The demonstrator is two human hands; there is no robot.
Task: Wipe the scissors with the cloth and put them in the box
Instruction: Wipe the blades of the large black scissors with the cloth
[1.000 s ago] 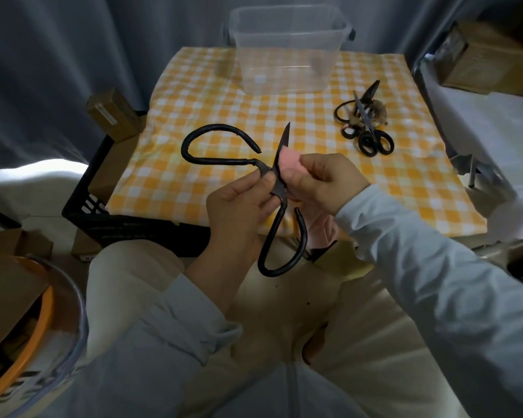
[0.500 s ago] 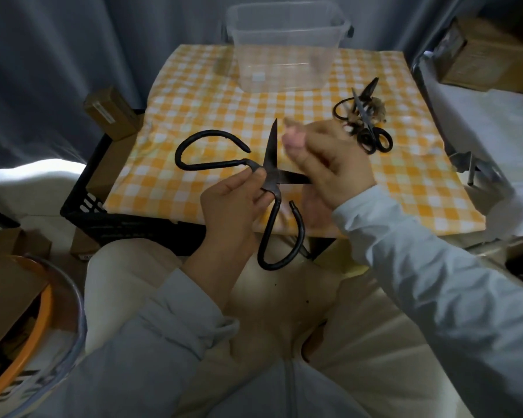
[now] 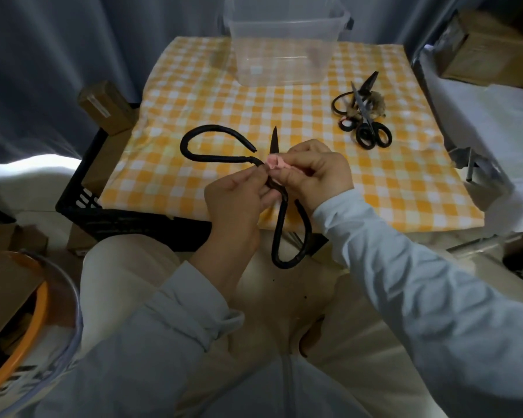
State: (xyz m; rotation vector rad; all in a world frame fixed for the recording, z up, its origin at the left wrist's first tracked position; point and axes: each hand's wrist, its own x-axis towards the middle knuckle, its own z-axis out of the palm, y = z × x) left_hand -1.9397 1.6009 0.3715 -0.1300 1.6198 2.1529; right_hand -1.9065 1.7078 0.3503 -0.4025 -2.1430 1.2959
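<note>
- Far left, low: a round basin with an orange rim (image 3: 31,324), only partly in view, with brown cardboard lying in it.
- Left of the table: a small cardboard carton (image 3: 106,107) stood tilted beside the corner of a black plastic crate (image 3: 79,203).
- A yellow-and-white checked tablecloth (image 3: 200,95) covered the table, its near-left part lying over the crate.
- Left hand (image 3: 233,203): fingers curled, pinching the large black scissors (image 3: 280,220) at the neck, just below the pivot. Grey sleeve pushed up at the wrist.
- The scissors were held in the air over the near edge of the table, handles spread wide. One loop handle reached left over the tablecloth; the other hung down toward the person's lap. One blade tip pointed away from the person, toward the far side of the table. The second blade was hidden behind the right hand.
- A pink cloth (image 3: 274,163) was bunched small at the base of the blade, touching the metal beside the pivot.
- Right hand (image 3: 317,173): fingers curled tight, pinching the pink cloth against the scissors.
- Centre, far edge of the table: a clear plastic box (image 3: 284,52), upright and with no lid on it, well apart from the held scissors.
- Right of centre on the tablecloth: a heap of smaller scissors (image 3: 367,122) with black handles, overlapping one another, with some brownish tuft among them that I could not identify.
- Far right: a brown cardboard box (image 3: 480,52) on a white surface beside the table.
</note>
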